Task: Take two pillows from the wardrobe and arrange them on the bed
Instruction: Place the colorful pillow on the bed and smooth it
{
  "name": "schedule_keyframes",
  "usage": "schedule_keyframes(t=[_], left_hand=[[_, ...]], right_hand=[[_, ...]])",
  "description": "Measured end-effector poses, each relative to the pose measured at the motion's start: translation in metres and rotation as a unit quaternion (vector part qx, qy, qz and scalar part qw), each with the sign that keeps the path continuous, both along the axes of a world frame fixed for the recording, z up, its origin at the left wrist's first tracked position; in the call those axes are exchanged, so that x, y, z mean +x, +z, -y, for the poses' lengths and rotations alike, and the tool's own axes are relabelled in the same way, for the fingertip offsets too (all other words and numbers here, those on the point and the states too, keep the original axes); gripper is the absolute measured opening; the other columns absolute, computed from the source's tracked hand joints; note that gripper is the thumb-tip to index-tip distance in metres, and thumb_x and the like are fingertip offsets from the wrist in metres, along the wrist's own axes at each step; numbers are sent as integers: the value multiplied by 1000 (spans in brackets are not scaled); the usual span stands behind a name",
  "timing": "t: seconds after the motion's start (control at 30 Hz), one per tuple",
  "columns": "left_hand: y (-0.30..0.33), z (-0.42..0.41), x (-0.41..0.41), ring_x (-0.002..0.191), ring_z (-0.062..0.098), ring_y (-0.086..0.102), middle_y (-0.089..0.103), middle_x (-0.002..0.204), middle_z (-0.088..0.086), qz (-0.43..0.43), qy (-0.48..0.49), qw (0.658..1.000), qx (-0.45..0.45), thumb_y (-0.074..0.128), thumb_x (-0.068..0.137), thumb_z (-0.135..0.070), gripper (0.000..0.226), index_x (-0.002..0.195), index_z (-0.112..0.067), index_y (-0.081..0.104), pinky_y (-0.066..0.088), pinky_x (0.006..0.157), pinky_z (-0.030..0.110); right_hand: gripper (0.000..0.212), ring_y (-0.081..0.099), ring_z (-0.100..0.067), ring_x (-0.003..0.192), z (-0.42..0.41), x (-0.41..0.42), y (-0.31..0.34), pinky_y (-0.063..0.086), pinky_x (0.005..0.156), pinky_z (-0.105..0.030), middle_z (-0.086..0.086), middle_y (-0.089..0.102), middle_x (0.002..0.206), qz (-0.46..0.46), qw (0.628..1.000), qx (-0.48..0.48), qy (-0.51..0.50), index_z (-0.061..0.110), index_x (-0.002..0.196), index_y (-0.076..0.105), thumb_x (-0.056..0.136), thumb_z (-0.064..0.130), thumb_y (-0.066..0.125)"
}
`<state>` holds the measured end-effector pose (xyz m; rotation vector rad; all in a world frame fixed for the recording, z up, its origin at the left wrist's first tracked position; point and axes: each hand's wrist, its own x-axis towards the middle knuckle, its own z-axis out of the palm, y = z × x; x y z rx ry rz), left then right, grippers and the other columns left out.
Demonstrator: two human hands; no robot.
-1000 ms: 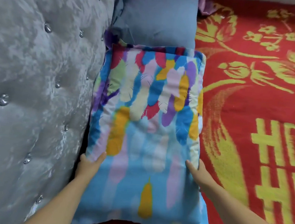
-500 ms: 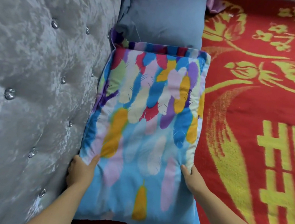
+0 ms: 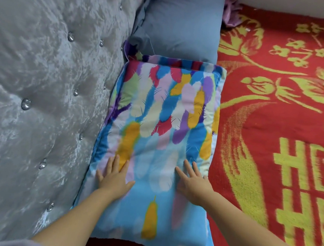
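Note:
A pillow with a bright feather print point(image 3: 163, 123) lies flat on the bed, its left edge against the headboard. Beyond it, end to end, lies a plain grey-blue pillow point(image 3: 182, 26). My left hand point(image 3: 114, 174) rests palm down on the near left part of the feather pillow, fingers spread. On the near right part my right hand point(image 3: 192, 181) lies flat in the same way. Neither hand grips anything.
A grey tufted velvet headboard point(image 3: 42, 92) with shiny buttons fills the left side. A red blanket with yellow flowers and characters point(image 3: 274, 123) covers the bed to the right. A bit of purple cloth point(image 3: 230, 13) shows at the far end.
Both hands let go of the feather pillow's side edges and moved onto its top, now lying flat with fingers spread. The pillow sits about where it was.

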<state>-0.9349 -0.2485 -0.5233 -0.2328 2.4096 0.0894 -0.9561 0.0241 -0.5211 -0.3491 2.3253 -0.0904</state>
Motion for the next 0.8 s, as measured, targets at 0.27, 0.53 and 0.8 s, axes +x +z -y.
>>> schedule_keyframes(t=[0.27, 0.53, 0.8], left_hand=[[112, -17, -27, 122, 30, 47, 51, 131, 11, -179, 50, 976, 111, 50, 93, -36, 41, 128, -15, 49, 44, 97, 41], [219, -90, -39, 102, 30, 57, 60, 107, 11, -277, 82, 941, 177, 52, 91, -30, 21, 100, -15, 63, 49, 86, 40], [282, -197, 32, 93, 28, 61, 66, 104, 10, -325, 130, 915, 199, 55, 91, -33, 29, 112, -13, 61, 48, 78, 34]], right_hand=[[66, 15, -29, 145, 11, -49, 126, 37, 104, -44, -8, -2, 161, -145, 987, -65, -19, 28, 152, 8, 97, 28, 44], [64, 37, -32, 133, -45, -70, 232, 51, 84, -44, -6, 20, 156, -229, 970, -75, 22, 32, 151, 9, 97, 28, 44], [67, 41, -32, 129, -165, -38, 304, 49, 82, -43, -5, 26, 153, -272, 956, -60, 94, 36, 150, 4, 97, 35, 44]])
